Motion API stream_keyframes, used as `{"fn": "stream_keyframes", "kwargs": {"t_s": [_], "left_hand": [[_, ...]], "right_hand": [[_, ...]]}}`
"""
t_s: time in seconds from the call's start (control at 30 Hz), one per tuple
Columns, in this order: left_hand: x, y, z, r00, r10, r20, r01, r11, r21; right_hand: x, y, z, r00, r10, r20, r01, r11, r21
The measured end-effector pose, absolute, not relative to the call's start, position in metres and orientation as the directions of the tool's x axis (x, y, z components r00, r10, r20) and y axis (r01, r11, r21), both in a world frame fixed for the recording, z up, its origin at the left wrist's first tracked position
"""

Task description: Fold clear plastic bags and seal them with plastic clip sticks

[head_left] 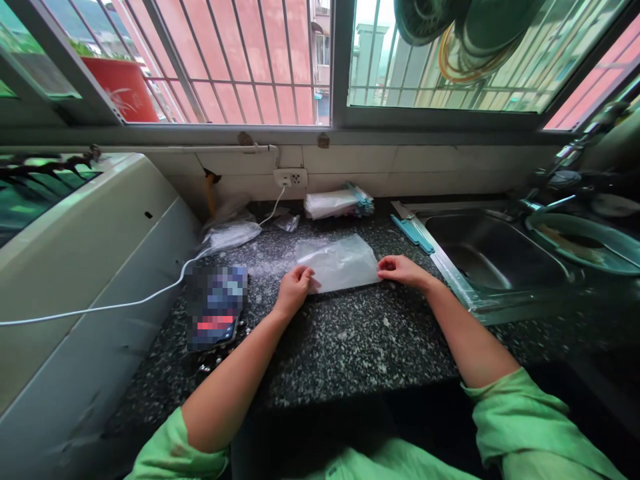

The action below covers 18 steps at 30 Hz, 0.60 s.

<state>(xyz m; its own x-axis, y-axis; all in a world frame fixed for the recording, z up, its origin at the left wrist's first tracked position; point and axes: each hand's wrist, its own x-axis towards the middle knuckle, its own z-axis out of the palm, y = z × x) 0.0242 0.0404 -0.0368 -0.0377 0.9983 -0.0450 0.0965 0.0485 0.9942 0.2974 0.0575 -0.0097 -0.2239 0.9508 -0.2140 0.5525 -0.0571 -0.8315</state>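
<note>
A clear plastic bag (339, 263) lies flat on the dark speckled countertop (345, 340). My left hand (294, 288) pinches the bag's near left corner with curled fingers. My right hand (401, 270) pinches the near right corner, fingers closed on the edge. Both forearms reach forward from green sleeves.
A phone (216, 307) lies at the left on a white cable (150, 293) running to a wall socket (291, 178). A stack of bags (337, 202) sits by the wall, crumpled plastic (231, 230) to its left. A steel sink (493, 257) is at the right, a green lid (580, 240) beyond.
</note>
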Motion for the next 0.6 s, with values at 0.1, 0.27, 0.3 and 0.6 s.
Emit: {"fn": "stream_keyframes", "kwargs": {"t_s": [0.1, 0.27, 0.3, 0.6], "left_hand": [[0.021, 0.043, -0.036, -0.114, 0.988, 0.103, 0.331, -0.06, 0.942], [0.02, 0.042, -0.034, -0.135, 0.983, 0.124, 0.503, -0.04, 0.863], [0.019, 0.042, -0.035, -0.143, 0.984, 0.11, 0.492, -0.026, 0.87], [0.014, 0.041, -0.038, -0.024, 0.975, 0.222, 0.643, -0.155, 0.75]], "right_hand": [[0.293, 0.055, -0.008, -0.193, 0.949, -0.249, 0.596, -0.088, -0.798], [0.29, 0.05, -0.005, -0.214, 0.946, -0.242, 0.751, 0.001, -0.661], [0.29, 0.049, -0.004, -0.226, 0.947, -0.23, 0.781, 0.034, -0.624], [0.294, 0.045, 0.004, -0.356, 0.892, -0.28, 0.856, 0.191, -0.48]]}}
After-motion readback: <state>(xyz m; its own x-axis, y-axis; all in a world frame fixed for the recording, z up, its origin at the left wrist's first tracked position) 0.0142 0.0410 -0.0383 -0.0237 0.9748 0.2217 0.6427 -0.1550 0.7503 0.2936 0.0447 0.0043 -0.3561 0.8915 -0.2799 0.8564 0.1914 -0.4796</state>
